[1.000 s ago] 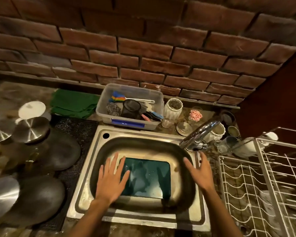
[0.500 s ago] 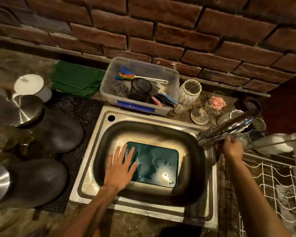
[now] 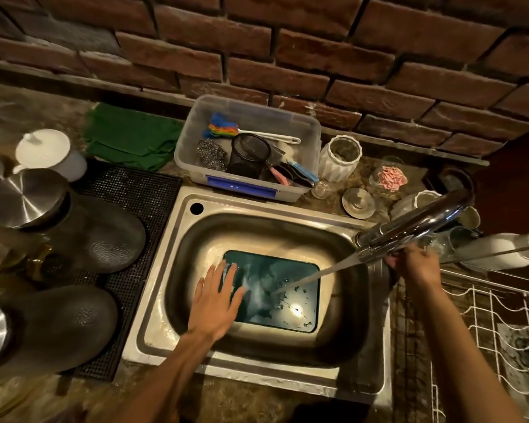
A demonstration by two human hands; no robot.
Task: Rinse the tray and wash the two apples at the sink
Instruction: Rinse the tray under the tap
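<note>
A dark teal tray (image 3: 287, 288) lies flat on the bottom of the steel sink (image 3: 257, 227). Water runs from the chrome faucet (image 3: 416, 224) in a slanted stream onto the tray's middle. My left hand (image 3: 214, 303) rests flat, fingers spread, on the tray's left edge. At the sink's right rim my right hand (image 3: 416, 264) is closed around the faucet's handle under the spout. No apples are in view.
A clear plastic bin (image 3: 248, 151) with brushes and scourers stands behind the sink. Dark pans and steel lids (image 3: 74, 239) sit on a black mat at the left. A white wire dish rack (image 3: 495, 315) stands at the right, cups and jars behind the faucet.
My right hand went from above the sink to the faucet handle, and water now flows onto the tray. My left hand stayed on the tray's left edge.
</note>
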